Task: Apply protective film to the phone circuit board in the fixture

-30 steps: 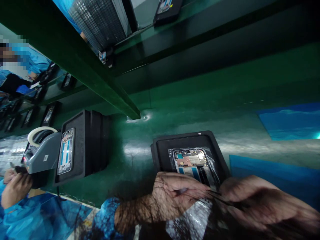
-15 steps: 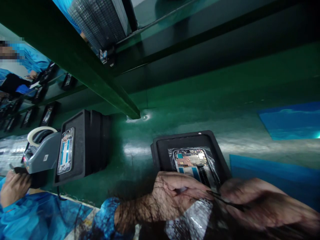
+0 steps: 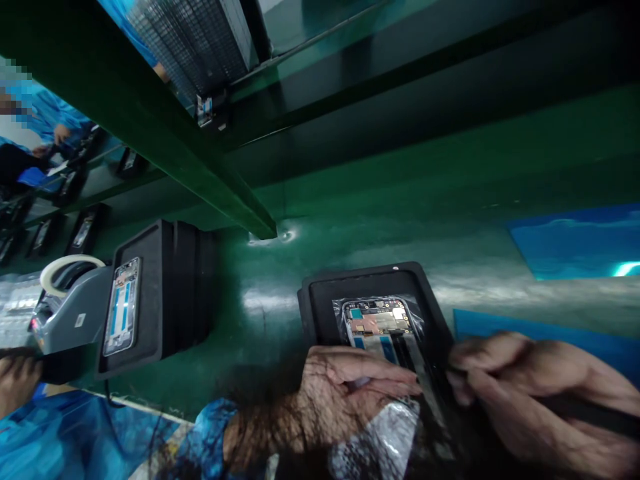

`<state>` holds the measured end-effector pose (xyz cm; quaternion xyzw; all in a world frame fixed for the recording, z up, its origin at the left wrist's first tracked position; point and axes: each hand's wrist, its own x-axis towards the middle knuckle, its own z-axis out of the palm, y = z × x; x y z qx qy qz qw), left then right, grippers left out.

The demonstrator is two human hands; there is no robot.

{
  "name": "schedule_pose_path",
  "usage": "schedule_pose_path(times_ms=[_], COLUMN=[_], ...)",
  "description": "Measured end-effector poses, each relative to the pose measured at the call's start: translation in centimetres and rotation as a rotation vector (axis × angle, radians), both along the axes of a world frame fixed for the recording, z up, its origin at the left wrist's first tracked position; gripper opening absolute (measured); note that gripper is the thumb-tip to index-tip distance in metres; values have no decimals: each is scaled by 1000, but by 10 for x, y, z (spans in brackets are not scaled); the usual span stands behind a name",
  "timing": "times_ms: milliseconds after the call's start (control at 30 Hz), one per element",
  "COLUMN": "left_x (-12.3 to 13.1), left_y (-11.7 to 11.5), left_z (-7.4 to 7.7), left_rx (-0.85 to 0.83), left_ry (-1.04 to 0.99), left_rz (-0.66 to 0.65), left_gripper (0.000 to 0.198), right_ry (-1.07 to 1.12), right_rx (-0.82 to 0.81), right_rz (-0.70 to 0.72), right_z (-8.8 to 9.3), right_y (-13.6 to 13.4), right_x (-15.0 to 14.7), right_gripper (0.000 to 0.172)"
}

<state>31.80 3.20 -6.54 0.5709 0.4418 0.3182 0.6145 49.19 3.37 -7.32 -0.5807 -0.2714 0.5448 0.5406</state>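
Observation:
An opened phone (image 3: 385, 317) lies on clear film in a black foam tray (image 3: 320, 313), its circuit board and blue strips showing. My left hand (image 3: 345, 393) rests over the lower part of the phone. Its thumb and fingers are pressed together, and what they hold, if anything, is hidden. Crinkled clear plastic (image 3: 400, 427) shows just below that hand; whether it is held I cannot tell. To the right of the tray's edge, my right hand (image 3: 535, 387) is closed in a pinch, slightly blurred. Anything between its fingertips cannot be made out.
Left stands a stack of black trays (image 3: 185, 287) with another opened phone (image 3: 123, 307) on top, beside a tape dispenser (image 3: 80, 303). A green post (image 3: 215, 170) rises from the green table. Blue sheets (image 3: 580, 240) lie right. A co-worker's hand (image 3: 20, 380) is far left.
My right hand has moved right, away from my left hand. The thin dark strip seen between them earlier is no longer discernible. My left hand stays nearly in place.

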Motion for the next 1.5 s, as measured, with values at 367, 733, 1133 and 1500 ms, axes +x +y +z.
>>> schedule_pose_path(times_ms=[367,733,1133,1500], left_x=[4,19,14,15], left_y=[13,34,32,31], left_z=[-4,-3,-6,0], left_rx=[202,575,582,655], left_ry=[285,600,576,583], left_rz=[17,-54,-104,-168], left_gripper=[12,9,7,13], right_ry=[-317,-43,69,105], right_rx=[-54,3,-39,-42], right_rz=[-74,83,77,77], right_z=[-6,-17,-16,-15], right_y=[27,15,22,21], right_x=[0,10,8,8], right_gripper=[30,30,32,31])
